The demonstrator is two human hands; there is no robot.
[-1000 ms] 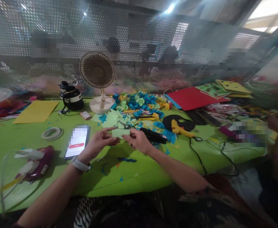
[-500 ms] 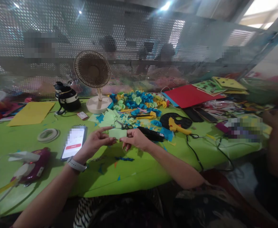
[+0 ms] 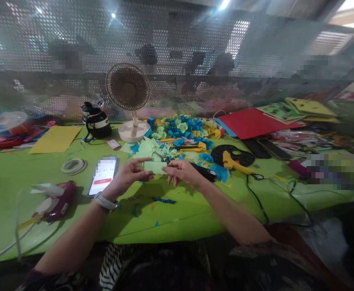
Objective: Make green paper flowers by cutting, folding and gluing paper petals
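Screen of perforated sheet point(image 3: 177, 34) stands behind everything, likely dividing this place from the one beyond. The green surface point(image 3: 201, 222) runs along its foot. A heap of blue, yellow and pale green paper shapes point(image 3: 181, 128) sits towards the back, perhaps to leave working room in front. Beside it stands a fan point(image 3: 127, 87), head turned to the near side, presumably for air. A black pad point(image 3: 247, 157) lies under a yellow glue gun point(image 3: 236, 165), probably to catch drips. Nearer me, the left hand point(image 3: 131, 175) and right hand point(image 3: 184, 173) face each other. A phone point(image 3: 103, 180) lies face up by the left one, within easy glance. Each grip pinches one end of a small green paper point(image 3: 155, 167), held just above the surface, seemingly to keep it flat
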